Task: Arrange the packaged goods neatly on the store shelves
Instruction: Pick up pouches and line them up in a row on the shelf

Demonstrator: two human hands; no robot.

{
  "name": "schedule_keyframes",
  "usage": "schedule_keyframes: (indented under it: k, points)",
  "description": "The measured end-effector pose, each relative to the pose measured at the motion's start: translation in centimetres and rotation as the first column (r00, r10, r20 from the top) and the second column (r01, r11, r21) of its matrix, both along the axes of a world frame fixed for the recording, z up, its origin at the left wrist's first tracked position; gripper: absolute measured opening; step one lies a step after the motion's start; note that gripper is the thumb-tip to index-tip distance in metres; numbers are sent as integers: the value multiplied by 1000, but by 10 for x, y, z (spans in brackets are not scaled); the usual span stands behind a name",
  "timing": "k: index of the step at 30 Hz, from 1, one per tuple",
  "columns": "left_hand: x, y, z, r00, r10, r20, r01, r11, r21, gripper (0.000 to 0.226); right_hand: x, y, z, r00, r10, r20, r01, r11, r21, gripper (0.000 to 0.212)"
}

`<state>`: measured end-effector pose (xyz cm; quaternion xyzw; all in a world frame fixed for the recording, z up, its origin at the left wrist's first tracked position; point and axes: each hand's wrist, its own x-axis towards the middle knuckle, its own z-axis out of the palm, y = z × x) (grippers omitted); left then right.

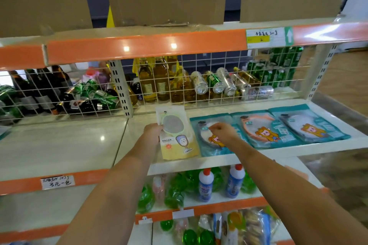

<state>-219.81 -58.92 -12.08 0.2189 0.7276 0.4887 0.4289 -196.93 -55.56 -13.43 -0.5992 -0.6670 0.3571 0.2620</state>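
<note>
Left hand (153,130): my fingers grip the yellow packet (177,135), squaring it beside the teal packet (213,137).
Right hand (221,128): fingers curled over that packet, grip unclear.

Handwritten price tag (57,182) on the orange shelf edge, lower left — Chinese characters, partly legible, read roughly "103g" above "3元一包". Upper-right label (264,38) — scrawled writing unreadable, "2" on a yellow band, white arrow (289,35) pointed up beside it

head view | looks forward and down, close on white shelf (139,125) (single view)
</note>
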Motion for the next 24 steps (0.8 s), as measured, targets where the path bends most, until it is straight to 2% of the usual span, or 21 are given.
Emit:
schedule_keyframes:
  k: [2,6,11,13,17,21,24]
  points:
    - [0,5,-4,1000,-11,7,11,1000,2,35,-3,-1,0,998,3,67,-5,1000,27,27]
    - [5,12,-11,999,-25,28,25,1000,9,33,-7,-1,-3,984,23,175,-36,997,71,28]
    - [9,18,-17,999,-51,14,51,998,-32,11,-10,3,-10,945,42,325,-84,990,117,34]
    - [6,23,-23,997,-61,-41,59,997,-56,19,-12,4,-11,927,55,370,-108,986,124,35]
    - [2,34,-38,968,-153,-200,137,986,-93,4,-14,5,-13,912,67,404,-127,984,123,36]
    - [4,32,-39,896,-218,-387,188,975,-115,19,-13,8,-16,910,72,409,-134,983,124,38]
    - [2,30,-39,814,-280,-508,204,958,-200,27,-11,8,-17,904,70,421,-135,983,127,38]
